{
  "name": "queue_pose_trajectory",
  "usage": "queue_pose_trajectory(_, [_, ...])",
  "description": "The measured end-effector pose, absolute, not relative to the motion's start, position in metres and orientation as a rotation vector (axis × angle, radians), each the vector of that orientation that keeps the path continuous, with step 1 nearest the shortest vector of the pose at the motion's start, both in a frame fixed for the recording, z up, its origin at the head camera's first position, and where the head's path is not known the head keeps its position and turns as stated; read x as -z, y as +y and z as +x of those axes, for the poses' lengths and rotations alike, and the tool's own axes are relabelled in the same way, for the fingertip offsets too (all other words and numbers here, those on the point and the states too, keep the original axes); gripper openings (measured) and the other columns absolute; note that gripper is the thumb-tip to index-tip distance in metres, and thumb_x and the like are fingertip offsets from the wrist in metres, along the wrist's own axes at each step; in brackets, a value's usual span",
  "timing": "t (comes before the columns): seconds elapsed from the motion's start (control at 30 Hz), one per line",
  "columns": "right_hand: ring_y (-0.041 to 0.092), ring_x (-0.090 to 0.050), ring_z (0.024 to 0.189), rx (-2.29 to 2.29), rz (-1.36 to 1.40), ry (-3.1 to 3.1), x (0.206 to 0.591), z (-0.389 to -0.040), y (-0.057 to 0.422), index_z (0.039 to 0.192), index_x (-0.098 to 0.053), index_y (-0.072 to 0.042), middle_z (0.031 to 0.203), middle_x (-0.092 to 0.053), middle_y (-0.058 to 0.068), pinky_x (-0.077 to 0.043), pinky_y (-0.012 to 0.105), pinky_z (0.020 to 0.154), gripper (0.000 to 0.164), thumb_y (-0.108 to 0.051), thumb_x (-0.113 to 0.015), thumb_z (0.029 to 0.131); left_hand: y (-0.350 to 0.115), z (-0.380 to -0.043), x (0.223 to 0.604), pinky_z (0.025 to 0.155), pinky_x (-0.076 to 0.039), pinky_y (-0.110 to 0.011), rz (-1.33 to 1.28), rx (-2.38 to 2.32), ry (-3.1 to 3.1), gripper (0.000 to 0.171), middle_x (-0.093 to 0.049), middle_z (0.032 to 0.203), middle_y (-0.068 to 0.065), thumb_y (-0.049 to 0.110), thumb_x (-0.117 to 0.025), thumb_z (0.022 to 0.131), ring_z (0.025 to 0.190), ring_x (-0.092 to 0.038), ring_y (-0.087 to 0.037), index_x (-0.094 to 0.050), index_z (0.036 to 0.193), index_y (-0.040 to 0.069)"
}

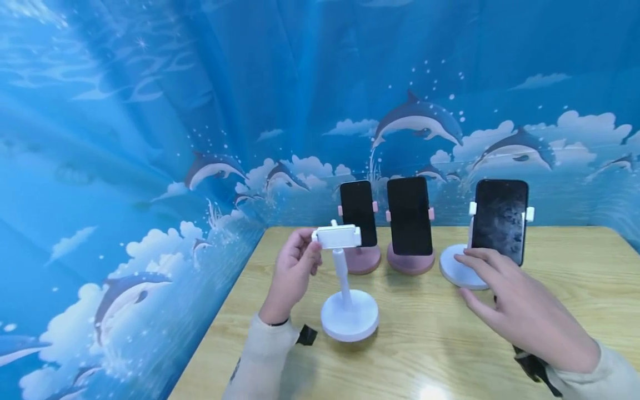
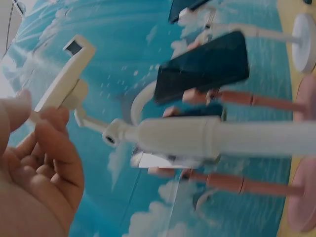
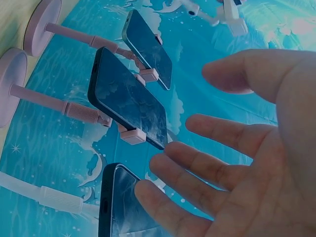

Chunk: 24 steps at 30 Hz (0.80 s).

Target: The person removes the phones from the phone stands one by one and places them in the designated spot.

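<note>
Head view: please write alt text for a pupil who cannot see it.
A person's left hand pinches the clamp of a phoneless white stand on a table; the right hand is open near a phone on another white stand. Beyond, two phones sit on pink stands before a dolphin backdrop.

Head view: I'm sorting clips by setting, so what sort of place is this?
Probably an indoor space dressed as a small recording set: a dolphin-print fabric backdrop hangs behind a wood-grain table bearing phone stands.
</note>
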State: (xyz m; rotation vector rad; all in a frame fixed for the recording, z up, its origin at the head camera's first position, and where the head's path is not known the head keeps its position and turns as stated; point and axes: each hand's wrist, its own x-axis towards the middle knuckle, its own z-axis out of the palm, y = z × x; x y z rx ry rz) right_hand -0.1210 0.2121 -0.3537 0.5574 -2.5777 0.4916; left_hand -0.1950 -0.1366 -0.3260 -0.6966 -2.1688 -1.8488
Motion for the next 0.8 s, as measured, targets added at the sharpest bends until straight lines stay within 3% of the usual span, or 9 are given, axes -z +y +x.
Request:
queue_pose_trajectory(0.17, [0.031,-0.057,0.099,-0.493,0.562,-2.575,0.355,-0.122,0.211,0.13,-0.054,-0.011,0.126,-0.05,0.013,-0.053,0.044,0.063,0.05,-0.026,-0.069,0.085,-0.163,-0.218,0.338,0.058,-0.049,-0.025,-0.476,1.833,-2.017,0.031,-0.057,0.094,-0.011,0.028,-0.052,0.097,0.08,-0.057,-0.022,-0.053,0.12,0.006])
queue_pose_trajectory(0.33, [0.03,-0.058,0.096,-0.474,0.554,-2.588,0.357,-0.123,0.212,0.13,-0.054,-0.013,0.127,-0.05,0.013,-0.05,0.033,0.054,0.05,-0.027,-0.07,0.085,-0.176,-0.245,0.353,0.083,-0.054,-0.032,-0.312,1.877,-1.841,0.037,-0.059,0.107,-0.014,0.029,-0.053,0.096,0.096,-0.06,-0.028,-0.053,0.124,0.004])
queue_pose_trajectory(0.43, [0.031,-0.059,0.097,-0.492,0.539,-2.63,0.357,-0.123,0.213,0.132,-0.053,-0.014,0.129,-0.049,0.013,-0.051,0.037,0.057,0.05,-0.031,-0.067,0.088,-0.178,-0.263,0.361,0.091,-0.05,-0.032,-0.243,1.976,-1.731,0.039,-0.058,0.113,-0.014,0.027,-0.053,0.096,0.099,-0.06,-0.024,-0.052,0.127,0.003])
queue_pose_trajectory(0.63, [0.031,-0.059,0.1,-0.534,0.532,-2.683,0.357,-0.123,0.213,0.133,-0.052,-0.013,0.129,-0.048,0.013,-0.053,0.046,0.066,0.049,-0.035,-0.063,0.091,-0.184,-0.288,0.383,0.092,-0.049,-0.03,-0.167,2.149,-1.611,0.039,-0.057,0.111,-0.014,0.02,-0.049,0.098,0.097,-0.061,-0.019,-0.049,0.133,0.001])
queue_pose_trajectory(0.8, [0.029,-0.06,0.101,-0.56,0.531,-2.702,0.359,-0.124,0.214,0.134,-0.051,-0.015,0.13,-0.048,0.011,-0.053,0.046,0.068,0.049,-0.038,-0.06,0.092,-0.183,-0.294,0.39,0.09,-0.05,-0.03,-0.141,2.151,-1.61,0.039,-0.059,0.112,-0.015,0.022,-0.05,0.098,0.102,-0.062,-0.025,-0.051,0.132,0.004])
